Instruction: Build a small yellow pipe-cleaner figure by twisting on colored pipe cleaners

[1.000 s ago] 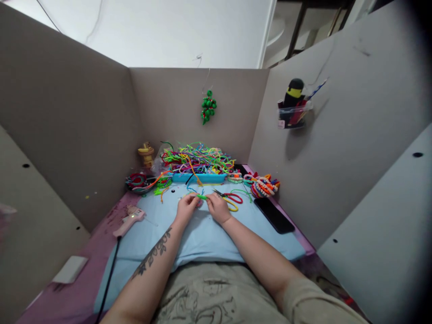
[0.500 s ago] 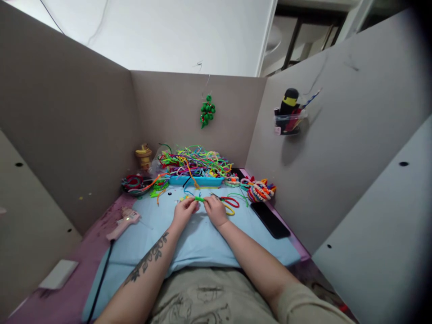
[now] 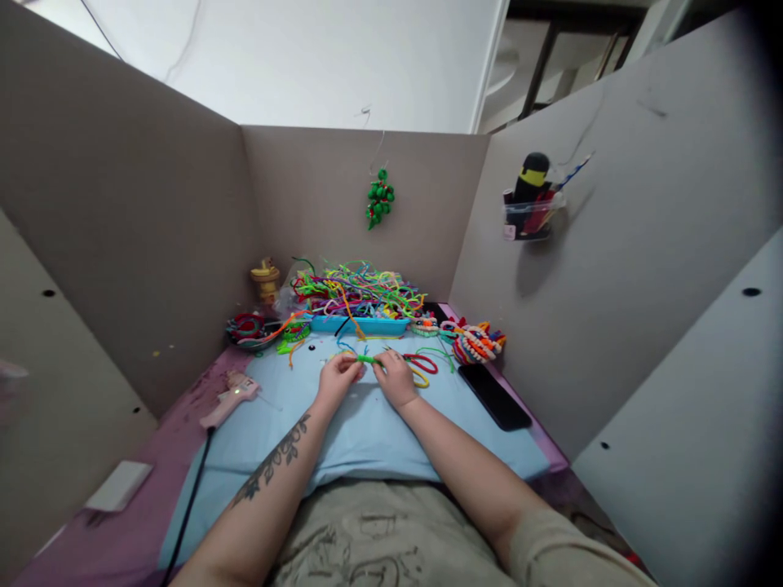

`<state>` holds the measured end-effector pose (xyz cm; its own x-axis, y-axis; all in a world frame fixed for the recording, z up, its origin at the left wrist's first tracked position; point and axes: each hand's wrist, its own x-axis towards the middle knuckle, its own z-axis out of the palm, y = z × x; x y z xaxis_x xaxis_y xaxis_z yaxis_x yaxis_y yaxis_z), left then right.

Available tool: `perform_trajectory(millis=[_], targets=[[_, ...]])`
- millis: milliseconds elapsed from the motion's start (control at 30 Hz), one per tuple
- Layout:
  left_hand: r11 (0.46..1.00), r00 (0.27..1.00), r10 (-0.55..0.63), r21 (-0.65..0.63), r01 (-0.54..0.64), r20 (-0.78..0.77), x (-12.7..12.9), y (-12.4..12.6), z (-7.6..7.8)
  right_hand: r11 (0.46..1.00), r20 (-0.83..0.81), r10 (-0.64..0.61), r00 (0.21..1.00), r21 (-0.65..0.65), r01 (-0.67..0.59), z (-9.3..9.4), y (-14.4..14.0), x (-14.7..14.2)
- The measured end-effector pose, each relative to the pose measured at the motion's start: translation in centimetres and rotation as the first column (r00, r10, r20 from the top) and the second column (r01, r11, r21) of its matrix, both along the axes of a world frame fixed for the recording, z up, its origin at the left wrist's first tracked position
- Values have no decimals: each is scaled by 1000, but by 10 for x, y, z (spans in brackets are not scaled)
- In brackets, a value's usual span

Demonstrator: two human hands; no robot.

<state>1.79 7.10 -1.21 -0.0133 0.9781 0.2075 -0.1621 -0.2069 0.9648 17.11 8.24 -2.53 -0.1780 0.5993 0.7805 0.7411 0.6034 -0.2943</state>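
A small bright green piece of cord work (image 3: 366,359) is stretched between my two hands, above the light blue cloth (image 3: 367,432). My left hand (image 3: 338,380) pinches its left end, and my right hand (image 3: 395,378) pinches the other end. The fingertips cover part of it, so its exact form is hard to make out. Just beyond my right hand lie scissors (image 3: 423,364) with red and yellow handle loops, partly hidden by that hand. Short blue cord ends (image 3: 348,346) lie behind the green piece.
A blue tray (image 3: 360,328) heaped with colourful cords (image 3: 360,289) stands at the back. At left are a pink glue gun (image 3: 229,403), a white box (image 3: 119,486) and a bowl of cords (image 3: 249,330). A phone (image 3: 494,397) and knotted cord pieces (image 3: 478,342) sit at right. Grey panels enclose the table.
The whole view has shifted slightly, with things appearing a little further right. Both hands keep their pinch on the green piece, and slightly more of it shows between them.
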Motion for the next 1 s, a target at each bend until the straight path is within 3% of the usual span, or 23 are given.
perform_trajectory(millis=[400,533,667,800,1000], targets=[[999,997,42,18,-41,-72,0,-5,9,1000,95,-29,995,-6,30,6,-7,-1],[998,996,44,42,-41,-82,0,-5,8,998,3,48,999,-30,-48,6,-8,-2],[999,995,14,43,-10,-99,0,-6,8,988,30,149,988,-40,-148,7,-9,-2],[999,995,-43,29,46,-89,0,-6,9,993,51,109,993,-47,-107,8,-9,-2],[1000,998,-3,15,3,-58,0,-6,8,998,70,56,996,-40,-54,9,-10,-3]])
